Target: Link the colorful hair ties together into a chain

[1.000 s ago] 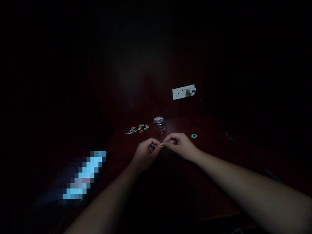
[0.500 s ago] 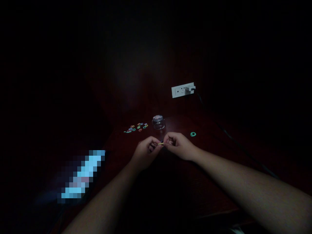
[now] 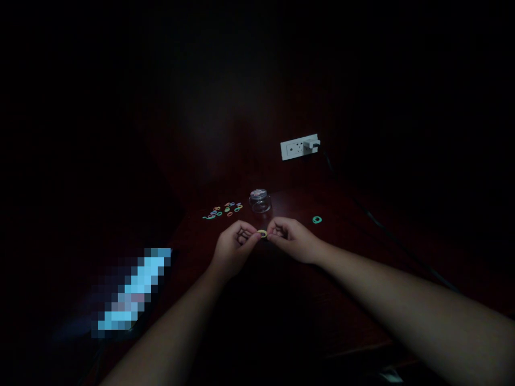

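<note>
Between my two hands is a small yellow hair tie (image 3: 262,234), now showing as a ring. My left hand (image 3: 237,244) pinches its left side between thumb and fingertips. On the opposite side, my right hand (image 3: 293,238) pinches the ring's right edge. Just beyond my hands stands a clear jar (image 3: 260,202) with a patterned lid on top. Several colourful hair ties (image 3: 227,209) lie loose on the dark red table (image 3: 289,300), left of the jar. A green hair tie (image 3: 317,220) lies by itself to the right of my right hand.
A white wall socket (image 3: 300,147) with a plug in it is at the back right. A dark cable (image 3: 410,252) runs along the right side. On the left glows a blurred-out bright screen (image 3: 134,292). The surroundings are very dark.
The yellow hair tie has turned from a narrow strip to an open ring. My left hand has shifted slightly left, and the fingertips are a little farther apart.
</note>
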A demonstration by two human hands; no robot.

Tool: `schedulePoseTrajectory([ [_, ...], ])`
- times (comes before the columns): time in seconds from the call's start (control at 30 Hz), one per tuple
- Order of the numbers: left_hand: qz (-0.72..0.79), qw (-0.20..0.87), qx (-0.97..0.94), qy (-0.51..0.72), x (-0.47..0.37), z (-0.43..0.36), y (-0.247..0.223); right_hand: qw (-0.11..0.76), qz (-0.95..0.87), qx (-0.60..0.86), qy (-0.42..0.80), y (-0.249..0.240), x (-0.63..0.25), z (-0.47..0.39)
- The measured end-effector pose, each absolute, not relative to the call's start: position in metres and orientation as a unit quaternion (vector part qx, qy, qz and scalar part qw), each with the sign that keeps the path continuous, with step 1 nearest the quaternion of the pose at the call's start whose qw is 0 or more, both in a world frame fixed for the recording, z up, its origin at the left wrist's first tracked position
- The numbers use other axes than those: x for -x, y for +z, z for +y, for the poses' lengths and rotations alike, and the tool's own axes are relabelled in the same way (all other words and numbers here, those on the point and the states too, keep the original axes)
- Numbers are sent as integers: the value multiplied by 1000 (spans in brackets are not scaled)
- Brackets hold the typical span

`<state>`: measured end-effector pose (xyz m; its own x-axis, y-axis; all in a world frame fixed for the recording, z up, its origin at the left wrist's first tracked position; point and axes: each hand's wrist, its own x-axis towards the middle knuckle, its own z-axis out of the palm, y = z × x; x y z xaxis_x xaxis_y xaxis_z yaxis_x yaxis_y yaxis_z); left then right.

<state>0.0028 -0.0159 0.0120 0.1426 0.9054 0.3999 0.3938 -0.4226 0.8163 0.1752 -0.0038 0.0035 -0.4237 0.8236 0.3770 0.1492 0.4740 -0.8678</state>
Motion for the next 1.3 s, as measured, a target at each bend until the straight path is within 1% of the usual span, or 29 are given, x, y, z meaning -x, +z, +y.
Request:
schedulePoseTrajectory([
  [0.17, 451, 288, -720, 442, -3, -18, 13, 413, -752, 310, 410, 3, -175, -5],
  [0.4, 446, 270, -729, 443, -2, -16, 11, 400, -775, 323, 368, 3, -179, -1],
  [0.53, 445, 268, -719, 461, -1, -14, 12, 411, -781, 342, 322, 1, -181, 2],
  [0.67, 439, 316, -695, 474, -1, -13, 12, 434, -766, 323, 348, 2, -181, 2],
  [0.8, 430, 368, -683, 462, -3, -13, 8, 444, -763, 305, 357, 4, -179, 0],
  [0.9, 424, 379, -683, 458, -3, -13, 6, 450, -763, 307, 348, 4, -179, 0],
  [1.07, 417, 398, -673, 463, -3, -12, 5, 434, -760, 304, 377, 3, -179, -1],
  [1.3, 416, 433, -651, 465, -7, -13, 5, 464, -767, 308, 319, 5, -180, -1],
])
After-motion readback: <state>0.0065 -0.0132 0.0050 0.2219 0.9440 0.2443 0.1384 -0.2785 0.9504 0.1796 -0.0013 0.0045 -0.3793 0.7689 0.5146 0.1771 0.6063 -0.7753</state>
